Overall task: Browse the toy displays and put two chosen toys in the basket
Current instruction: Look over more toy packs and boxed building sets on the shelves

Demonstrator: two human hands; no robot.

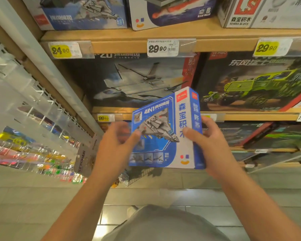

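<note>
Both hands hold a blue toy box [165, 129] before wooden shelves [122, 34]: right hand [210, 141] gripping, left hand [116, 145] pinching; tiled floor [33, 197] below.

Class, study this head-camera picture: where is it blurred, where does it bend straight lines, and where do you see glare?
Head view: the left hand is smeared by motion, while the blue box held by the right hand reads fairly sharp; the wide lens bows the shelf edge and the white rail; the hanging toys at left are smeared; a bright reflection sits on the floor tiles.
</note>
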